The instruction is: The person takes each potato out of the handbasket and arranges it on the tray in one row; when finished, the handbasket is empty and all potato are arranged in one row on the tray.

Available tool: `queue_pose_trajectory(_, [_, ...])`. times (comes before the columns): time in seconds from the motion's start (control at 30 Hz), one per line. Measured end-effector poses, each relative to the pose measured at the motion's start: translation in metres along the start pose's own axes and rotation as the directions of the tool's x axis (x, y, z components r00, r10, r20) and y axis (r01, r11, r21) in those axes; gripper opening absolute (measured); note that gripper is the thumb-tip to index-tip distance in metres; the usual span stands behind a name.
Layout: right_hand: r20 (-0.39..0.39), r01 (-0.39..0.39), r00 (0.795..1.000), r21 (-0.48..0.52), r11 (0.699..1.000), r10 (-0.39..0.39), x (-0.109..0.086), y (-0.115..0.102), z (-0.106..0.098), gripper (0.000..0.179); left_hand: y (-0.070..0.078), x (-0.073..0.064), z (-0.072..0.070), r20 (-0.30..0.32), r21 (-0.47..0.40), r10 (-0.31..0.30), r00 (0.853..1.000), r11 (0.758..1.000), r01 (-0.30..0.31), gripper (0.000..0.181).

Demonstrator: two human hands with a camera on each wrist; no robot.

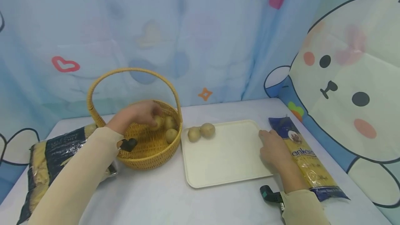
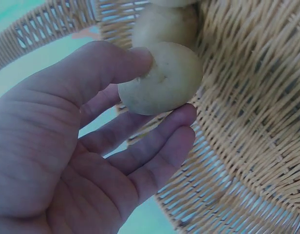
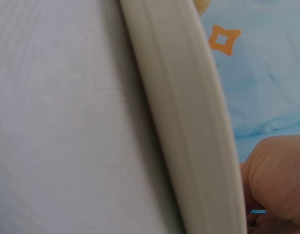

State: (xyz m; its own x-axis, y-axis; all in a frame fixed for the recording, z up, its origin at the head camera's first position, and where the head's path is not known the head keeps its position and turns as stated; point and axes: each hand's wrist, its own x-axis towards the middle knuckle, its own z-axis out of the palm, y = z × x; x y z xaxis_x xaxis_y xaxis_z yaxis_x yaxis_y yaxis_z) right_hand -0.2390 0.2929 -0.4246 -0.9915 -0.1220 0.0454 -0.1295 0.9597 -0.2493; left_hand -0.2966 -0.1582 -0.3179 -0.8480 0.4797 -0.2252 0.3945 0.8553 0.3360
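My left hand (image 1: 145,113) reaches into the yellow wicker basket (image 1: 147,164). Its thumb and fingers pinch a round potato (image 2: 164,80), just above the basket's woven wall. Beside the held one, two more potatoes, one in the middle (image 1: 170,123) and one nearer the front (image 1: 171,136), lie against the basket's right side. My right hand (image 1: 274,148) grips the right rim of a cream rectangular tray (image 1: 228,155); its fingertips are mostly hidden. Two potatoes, a left one (image 1: 194,134) and a right one (image 1: 207,130), sit at the tray's back left corner.
A dark and yellow pasta bag (image 1: 59,152) lies left of the basket, partly behind my left arm. Right of the tray is a blue and gold packet (image 1: 304,153). The basket's tall handle (image 1: 134,69) arches over my left hand. A patterned curtain (image 1: 212,44) hangs behind the white table (image 1: 150,197).
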Motion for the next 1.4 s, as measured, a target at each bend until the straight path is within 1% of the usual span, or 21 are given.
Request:
queue_pose_trajectory(0.13, [-0.023, 0.017, 1.0, 0.002, 1.0, -0.017, 0.005, -0.001, 0.001, 0.062, 0.005, -0.001, -0.005, -0.02, 0.008, 0.047, 0.999, 0.999, -0.047, 0.053])
queue_pose_trajectory(0.2, [-0.037, 0.027, 0.999, 0.002, 1.0, -0.027, 0.007, -0.002, 0.001, 0.062, 0.008, -0.002, -0.007, -0.025, 0.025, 0.068, 0.997, 0.997, -0.068, 0.052])
queue_pose_trajectory(0.33, [-0.031, 0.031, 0.999, 0.024, 0.999, -0.031, 0.011, -0.003, 0.004, 0.061, 0.014, -0.002, -0.011, -0.018, 0.044, 0.093, 0.995, 0.995, -0.092, 0.05])
queue_pose_trajectory(0.43, [-0.021, 0.025, 0.999, 0.032, 0.999, -0.024, 0.014, -0.004, 0.007, 0.061, 0.019, -0.001, -0.014, -0.01, 0.049, 0.136, 0.991, 0.99, -0.135, 0.048])
queue_pose_trajectory(0.57, [-0.031, 0.024, 0.999, 0.033, 0.999, -0.023, 0.02, -0.004, 0.009, 0.061, 0.027, 0.001, -0.02, -0.009, 0.048, 0.177, 0.984, 0.983, -0.177, 0.045])
queue_pose_trajectory(0.7, [-0.04, 0.008, 0.999, 0.032, 0.999, -0.006, 0.02, 0.001, 0.009, 0.06, 0.039, 0.011, -0.025, 0.004, 0.046, 0.204, 0.979, 0.978, -0.204, 0.044])
queue_pose_trajectory(0.83, [-0.034, -0.02, 0.999, 0.034, 0.999, 0.021, 0.019, 0.004, 0.012, 0.059, 0.05, 0.021, -0.028, 0.031, 0.061, 0.244, 0.969, 0.967, -0.245, 0.04])
queue_pose_trajectory(0.93, [-0.045, -0.023, 0.999, 0.044, 0.999, 0.025, 0.017, 0.006, 0.013, 0.058, 0.061, 0.026, -0.028, 0.047, 0.079, 0.248, 0.968, 0.965, -0.251, 0.04])
queue_pose_trajectory(1.03, [-0.071, -0.011, 0.997, 0.051, 0.999, 0.015, 0.016, 0.006, 0.011, 0.057, 0.072, 0.032, -0.028, 0.063, 0.069, 0.254, 0.965, 0.964, -0.258, 0.042])
queue_pose_trajectory(1.1, [-0.087, -0.005, 0.996, 0.053, 0.999, 0.01, 0.015, 0.007, 0.01, 0.057, 0.08, 0.037, -0.026, 0.081, 0.044, 0.278, 0.957, 0.958, -0.282, 0.041])
queue_pose_trajectory(1.23, [-0.094, -0.01, 0.995, 0.061, 0.998, 0.016, 0.014, 0.005, 0.009, 0.058, 0.097, 0.049, -0.021, 0.122, 0.002, 0.341, 0.932, 0.939, -0.344, 0.039])
queue_pose_trajectory(1.33, [-0.1, -0.019, 0.995, 0.061, 0.998, 0.026, 0.01, 0.007, 0.008, 0.059, 0.111, 0.06, -0.018, 0.132, 0.019, 0.372, 0.919, 0.926, -0.378, 0.038])
queue_pose_trajectory(1.4, [-0.103, -0.027, 0.994, 0.062, 0.998, 0.033, 0.008, 0.006, 0.008, 0.059, 0.119, 0.068, -0.017, 0.136, 0.043, 0.379, 0.915, 0.921, -0.388, 0.039])
